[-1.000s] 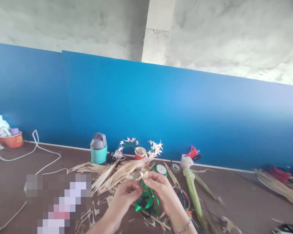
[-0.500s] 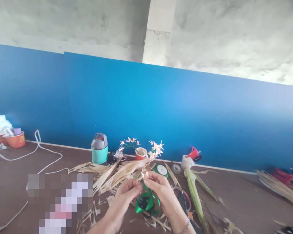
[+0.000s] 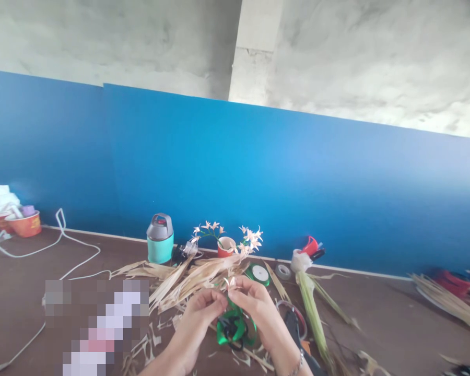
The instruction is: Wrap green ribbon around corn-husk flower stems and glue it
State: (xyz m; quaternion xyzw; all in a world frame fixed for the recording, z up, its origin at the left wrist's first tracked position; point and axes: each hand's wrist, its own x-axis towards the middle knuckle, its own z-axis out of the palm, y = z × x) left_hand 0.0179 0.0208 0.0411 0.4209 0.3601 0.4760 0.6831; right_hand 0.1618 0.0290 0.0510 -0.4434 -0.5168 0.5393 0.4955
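In the head view, my right hand [image 3: 256, 300] pinches a small pale husk flower [image 3: 230, 282] between thumb and fingertips. My left hand [image 3: 203, 308] is closed close beside it, thumb pressed to the fingers; what it grips is too small to make out. A loop of shiny green ribbon [image 3: 225, 334] hangs below and between both hands, its upper end hidden by my right thumb. Behind the hands, similar pale flowers [image 3: 254, 239] on green stems stand in a red paper cup [image 3: 224, 251].
Dried corn husks [image 3: 196, 274] spread in front of the cup. Close by are a ribbon spool [image 3: 259, 273], a tape roll [image 3: 283, 271], a teal-and-grey flask [image 3: 160, 243] and a green husk bundle [image 3: 312, 313]. A white cable [image 3: 80, 245] lies at left; a blue partition [image 3: 235, 172] stands behind.
The small flower has turned slightly in my right fingertips, its petals now pointing more upward. The ribbon loop has shifted a little to the left. Both hands stay nearly in place.
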